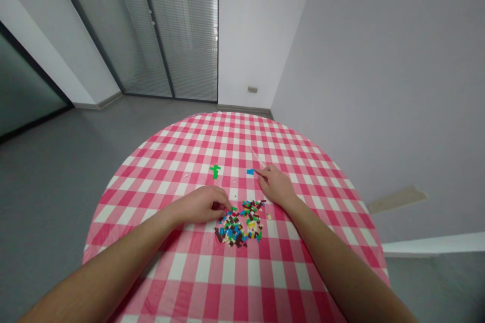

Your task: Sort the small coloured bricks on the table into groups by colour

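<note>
A heap of small coloured building bricks (pixel 240 222) lies on a round table with a red-and-white checked cloth (pixel 212 282). My left hand (pixel 204 203) rests at the heap's left edge, its fingers curled and pinched at the nearest bricks; what they hold is too small to name. My right hand (pixel 276 184) lies beyond the heap on the right, its fingertips pressed against a small blue brick piece (pixel 250 172) on the cloth. A small green brick assembly (pixel 215 170) stands apart, farther back and to the left.
The table's far edge (pixel 227 114) meets grey floor. A white wall runs close along the right, and glass doors with blinds (pixel 178 30) stand at the back. A tiny green bit (pixel 235 196) lies between the hands.
</note>
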{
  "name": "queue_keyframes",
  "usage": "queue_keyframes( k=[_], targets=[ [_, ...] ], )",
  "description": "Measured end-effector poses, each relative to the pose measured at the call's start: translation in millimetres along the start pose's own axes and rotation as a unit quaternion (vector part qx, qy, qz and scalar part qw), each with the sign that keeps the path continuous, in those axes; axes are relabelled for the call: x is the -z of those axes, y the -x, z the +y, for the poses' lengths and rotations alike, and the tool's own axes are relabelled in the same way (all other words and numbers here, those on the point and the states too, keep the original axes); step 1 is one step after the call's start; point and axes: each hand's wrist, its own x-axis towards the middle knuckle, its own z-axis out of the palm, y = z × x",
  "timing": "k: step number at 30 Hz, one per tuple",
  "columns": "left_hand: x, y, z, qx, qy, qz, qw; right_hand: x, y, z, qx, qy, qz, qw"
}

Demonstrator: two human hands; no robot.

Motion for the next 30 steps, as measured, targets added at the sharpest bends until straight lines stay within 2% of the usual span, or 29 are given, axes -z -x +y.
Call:
queue_keyframes(
  k=[30],
  targets=[
    [-3.0, -2.1, 3.8, 0.022, -0.063, -0.02, 0.998, 0.2, 0.8, -0.3, -0.035, -0.044, 0.006, 0.998]
  ],
)
